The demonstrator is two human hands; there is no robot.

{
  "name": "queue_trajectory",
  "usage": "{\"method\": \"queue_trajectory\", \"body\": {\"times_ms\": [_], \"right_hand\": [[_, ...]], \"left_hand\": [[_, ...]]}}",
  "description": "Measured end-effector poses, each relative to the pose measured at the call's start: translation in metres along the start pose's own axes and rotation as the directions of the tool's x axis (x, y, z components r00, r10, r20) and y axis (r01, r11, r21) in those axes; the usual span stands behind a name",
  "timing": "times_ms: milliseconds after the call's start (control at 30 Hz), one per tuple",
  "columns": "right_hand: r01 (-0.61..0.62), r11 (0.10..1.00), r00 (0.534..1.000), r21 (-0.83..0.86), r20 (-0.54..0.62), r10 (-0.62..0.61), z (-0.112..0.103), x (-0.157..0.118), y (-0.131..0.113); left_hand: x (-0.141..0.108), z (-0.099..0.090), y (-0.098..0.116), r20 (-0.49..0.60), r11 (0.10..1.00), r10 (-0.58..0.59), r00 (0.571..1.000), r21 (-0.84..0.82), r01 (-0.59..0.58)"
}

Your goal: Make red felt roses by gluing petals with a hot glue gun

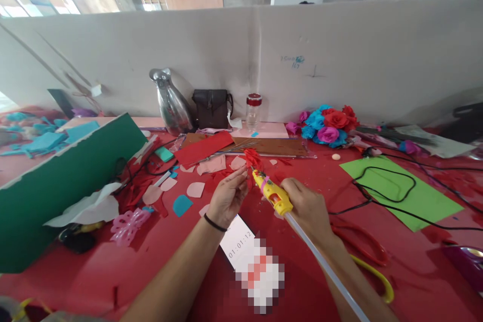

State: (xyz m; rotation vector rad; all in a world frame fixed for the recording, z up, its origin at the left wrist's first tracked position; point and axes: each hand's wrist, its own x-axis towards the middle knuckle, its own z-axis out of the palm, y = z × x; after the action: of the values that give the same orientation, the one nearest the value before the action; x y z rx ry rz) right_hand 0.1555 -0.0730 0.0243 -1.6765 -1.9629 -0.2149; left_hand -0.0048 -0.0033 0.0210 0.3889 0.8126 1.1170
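Near the middle of the table, my left hand [231, 195] is closed in a pinch on a small red paper flower [250, 157], which sits just above the fingertips. My right hand [304, 204] is wrapped round a yellow glue gun [272, 192] from its right side. The gun's tip points up and left and is at the base of the flower, close to the left fingertips. A long clear glue stick [324, 264] runs from the back of the gun down to the right. Below my hands lies a phone [237, 244] showing a timer.
Paper petals [195, 189] lie left of my hands. A green board [75, 181] stands at the left. Behind are a steel jug [173, 105], a black bag [212, 109], a glass jar [253, 112] and paper flowers [328, 126]. Scissors [385, 282] and black cables [400, 211] are at right.
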Motion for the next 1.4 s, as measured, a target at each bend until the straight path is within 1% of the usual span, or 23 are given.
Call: {"method": "queue_trajectory", "body": {"times_ms": [133,233,367,467,600,700,767,833,900,967,1067,1167,1267,1400], "right_hand": [[-0.041,0.999,0.999,-0.03,0.026,0.041,0.001,0.001,0.001],[-0.063,0.997,0.997,-0.038,0.037,0.065,0.0,0.002,0.003],[-0.099,0.993,0.995,-0.057,0.024,0.101,0.002,0.001,0.004],[-0.105,0.993,0.994,-0.045,-0.012,0.105,0.005,-0.001,0.005],[-0.066,0.996,0.996,0.059,-0.057,0.07,0.009,-0.003,0.009],[-0.041,0.98,0.993,0.194,-0.1,0.061,0.008,-0.003,0.01],[-0.04,0.951,0.987,0.305,-0.137,0.085,0.005,-0.002,0.01],[-0.054,0.909,0.972,0.413,-0.186,0.143,0.003,0.0,0.009],[-0.077,0.859,0.958,0.507,-0.201,0.204,0.001,0.001,0.008],[-0.103,0.822,0.956,0.56,-0.173,0.238,-0.001,0.002,0.007],[-0.133,0.827,0.968,0.547,-0.11,0.228,-0.002,0.004,0.006],[-0.134,0.839,0.979,0.528,-0.063,0.196,-0.002,0.005,0.005],[-0.153,0.837,0.982,0.526,-0.017,0.191,-0.002,0.005,0.005],[-0.162,0.848,0.984,0.505,0.018,0.178,0.001,0.004,0.006]], "left_hand": [[-0.004,0.002,0.0,0.019,1.0,-0.002,1.0,0.021,0.001],[-0.005,0.003,0.001,0.014,1.0,0.003,1.0,0.026,-0.003],[-0.005,0.003,0.002,0.006,1.0,0.011,1.0,0.02,-0.011],[-0.004,0.002,0.003,-0.007,1.0,0.0,1.0,0.005,0.001],[-0.002,0.001,0.004,0.005,0.999,-0.045,0.999,-0.028,0.045],[-0.001,-0.001,0.005,0.03,0.997,-0.054,0.998,-0.049,0.055],[0.0,-0.003,0.006,0.031,0.998,-0.048,0.998,-0.05,0.05],[0.002,-0.004,0.006,0.027,0.999,-0.035,0.999,-0.03,0.036],[0.003,-0.005,0.007,0.039,1.0,-0.015,0.999,0.006,0.015],[0.003,-0.005,0.007,0.07,0.999,0.004,0.998,0.044,-0.007],[0.001,-0.006,0.007,0.092,0.995,0.026,0.995,0.091,-0.034],[0.0,-0.006,0.008,0.073,0.994,0.037,0.997,0.097,-0.044],[0.001,-0.005,0.009,0.047,0.997,0.043,0.998,0.07,-0.046],[0.002,-0.004,0.01,0.018,0.998,0.026,0.999,0.049,-0.027]]}}
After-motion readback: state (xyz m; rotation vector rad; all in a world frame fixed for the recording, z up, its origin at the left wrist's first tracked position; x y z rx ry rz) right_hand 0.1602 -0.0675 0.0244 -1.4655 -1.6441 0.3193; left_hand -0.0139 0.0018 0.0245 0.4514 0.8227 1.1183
